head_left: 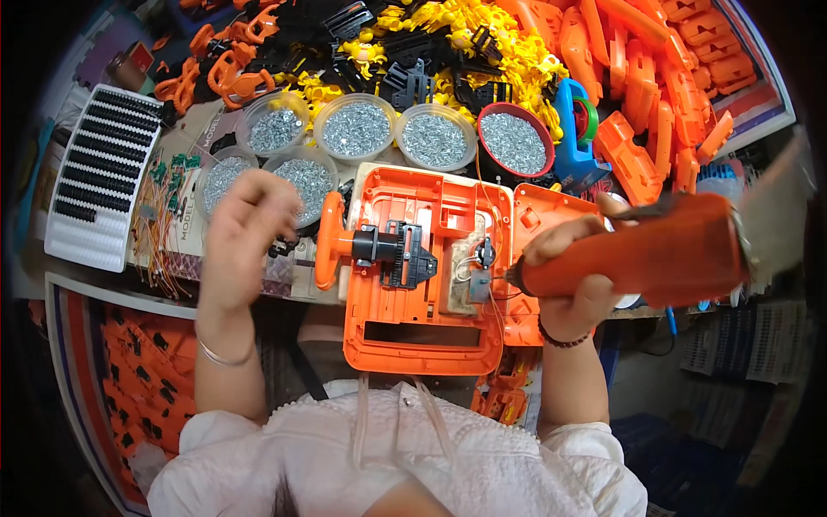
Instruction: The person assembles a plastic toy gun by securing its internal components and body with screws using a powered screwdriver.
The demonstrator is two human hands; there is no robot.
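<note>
My right hand (573, 284) is wrapped around a red-orange electric screwdriver (646, 254), its tip pointing left toward the toy housing. In front of me lies the orange plastic housing (357, 323), open side up. At its left side is an orange steering wheel (329, 241) on a black shaft, joined to a black geared bracket (409, 257). Thin wires and a small grey part (480, 286) sit near the housing's right half. My left hand (245, 228) is raised beside a tub of small screws (303, 185), fingers curled together and slightly blurred; whatever they pinch is too small to tell.
Several more tubs of screws (357, 127) and a red bowl of screws (517, 142) line up behind the housing. Beyond are yellow figures (525, 73) and orange shells (642, 77). A white tray of black parts (86, 241) and wired green boards (159, 202) lie left; a blue tape dispenser (573, 155) stands right.
</note>
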